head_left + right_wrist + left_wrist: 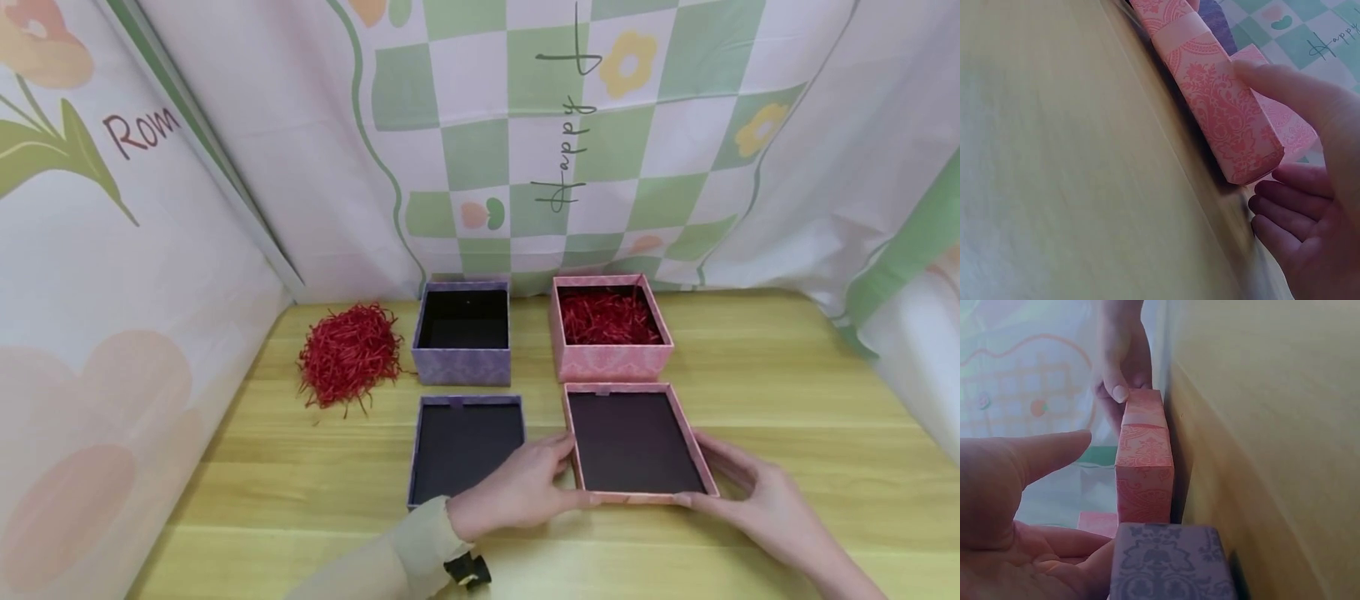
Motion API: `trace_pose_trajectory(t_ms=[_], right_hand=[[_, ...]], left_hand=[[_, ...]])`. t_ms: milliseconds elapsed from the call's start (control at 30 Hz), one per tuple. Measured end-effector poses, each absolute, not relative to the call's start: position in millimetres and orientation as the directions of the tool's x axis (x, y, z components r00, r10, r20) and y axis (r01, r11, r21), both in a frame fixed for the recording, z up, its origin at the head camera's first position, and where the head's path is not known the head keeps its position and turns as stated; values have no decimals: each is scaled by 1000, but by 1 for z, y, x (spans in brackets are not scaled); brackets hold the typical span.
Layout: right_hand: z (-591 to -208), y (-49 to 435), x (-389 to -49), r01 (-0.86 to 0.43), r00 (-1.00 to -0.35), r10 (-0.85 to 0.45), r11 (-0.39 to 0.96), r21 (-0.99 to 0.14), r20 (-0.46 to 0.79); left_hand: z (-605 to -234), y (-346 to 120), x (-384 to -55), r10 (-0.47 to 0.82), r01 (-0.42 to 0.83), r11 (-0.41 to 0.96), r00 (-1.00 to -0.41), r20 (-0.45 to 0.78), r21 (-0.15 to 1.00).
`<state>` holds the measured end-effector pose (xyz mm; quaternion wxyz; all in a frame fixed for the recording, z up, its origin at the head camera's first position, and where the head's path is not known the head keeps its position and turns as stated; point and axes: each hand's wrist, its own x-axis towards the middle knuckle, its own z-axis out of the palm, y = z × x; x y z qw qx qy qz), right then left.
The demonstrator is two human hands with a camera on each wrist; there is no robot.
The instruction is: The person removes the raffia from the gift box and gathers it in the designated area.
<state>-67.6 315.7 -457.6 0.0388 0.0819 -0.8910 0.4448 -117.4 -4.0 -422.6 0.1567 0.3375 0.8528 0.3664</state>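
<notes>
A pink patterned box lid [637,442] with a dark inside lies upturned on the table. My right hand [757,492] holds its near right corner, thumb on the near side and fingers along the right side. At the near left corner is my left hand [525,483], fingertips by the left side and thumb extended, apart from the lid in the left wrist view. Under the left forearm's side, a purple lid [465,442], also upturned, is partly covered by that hand. Behind the lids stand an open purple box [461,367] and an open pink box [615,364] containing red shredded paper [607,317].
A loose heap of red shredded paper [350,354] lies left of the purple box on the wooden table [787,392]. A patterned cloth [472,158] hangs right behind the boxes, and another printed sheet [112,333] bounds the left side.
</notes>
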Motion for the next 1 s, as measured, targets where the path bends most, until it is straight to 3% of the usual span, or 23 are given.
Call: trace_pose_trajectory(t_ms=[267,467,667,833,1000], right_hand=[[-454,319,-68,-162,-987,-111,662,-731,119],[-446,318,-72,-87,-995,-91,703,-706,31],[-443,318,-74,-97,-994,-101,699,-709,36],[-442,321,-76,-105,-994,-104,697,-710,44],[-442,322,-75,-107,-994,-100,703,-703,51]], left_hand=[[-402,-10,-125,606,390,552,-795,-32,737],[-374,-9,-154,553,468,513,-822,140,719],[-359,4,-198,524,563,671,-820,229,482],[-358,18,-236,496,524,796,-852,168,305],[-371,36,-263,463,475,853,-880,106,217]])
